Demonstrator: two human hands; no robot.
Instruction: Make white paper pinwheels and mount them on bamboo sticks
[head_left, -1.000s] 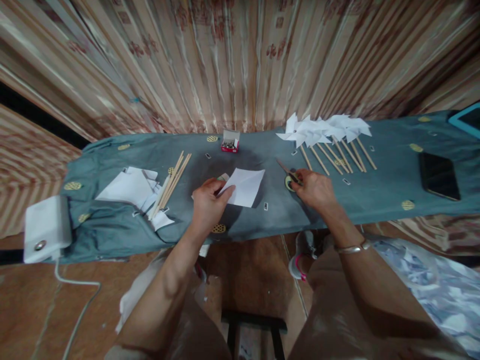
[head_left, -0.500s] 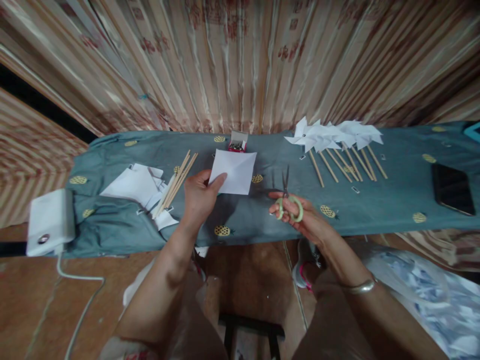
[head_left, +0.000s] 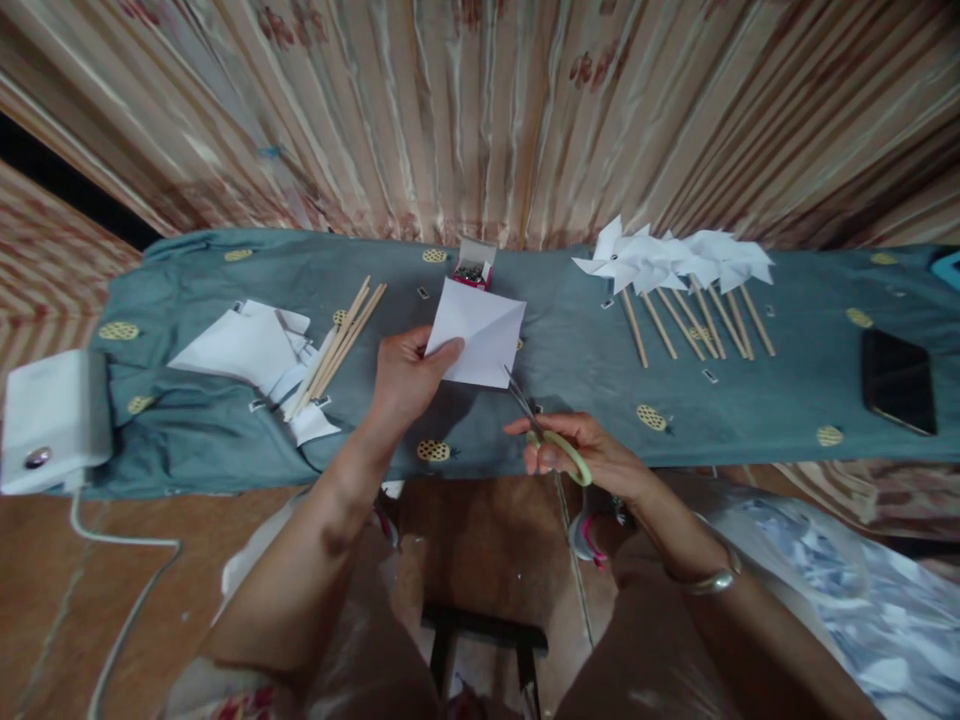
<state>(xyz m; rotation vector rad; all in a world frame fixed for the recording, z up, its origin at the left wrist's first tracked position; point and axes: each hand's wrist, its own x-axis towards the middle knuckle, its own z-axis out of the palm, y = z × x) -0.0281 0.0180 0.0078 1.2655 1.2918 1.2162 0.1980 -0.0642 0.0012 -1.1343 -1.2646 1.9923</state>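
A white square sheet of paper point(head_left: 480, 330) with diagonal creases is pinched at its left edge by my left hand point(head_left: 411, 378), thumb on top. My right hand point(head_left: 574, 448) holds scissors point(head_left: 568, 455) with pale green handles, fingers in the loops. Their blade tips reach the paper's lower right corner. Just behind the paper stands a small open red box point(head_left: 472, 272) of metal pins. To the left lie several wooden sticks point(head_left: 345, 340) beside loose white paper pieces point(head_left: 240, 345).
Several white paper pinwheels point(head_left: 675, 260) on sticks lie in a row at the back right. A dark phone point(head_left: 898, 380) rests at the right. A white device point(head_left: 56, 420) with a cable sits at the left end of the cloth-covered table point(head_left: 450, 420). A curtain point(head_left: 480, 120) hangs behind.
My right hand has brought the scissors left and turned them, so the blades now point at the paper's corner. The paper has tilted slightly in my left hand. The view has shifted a little.
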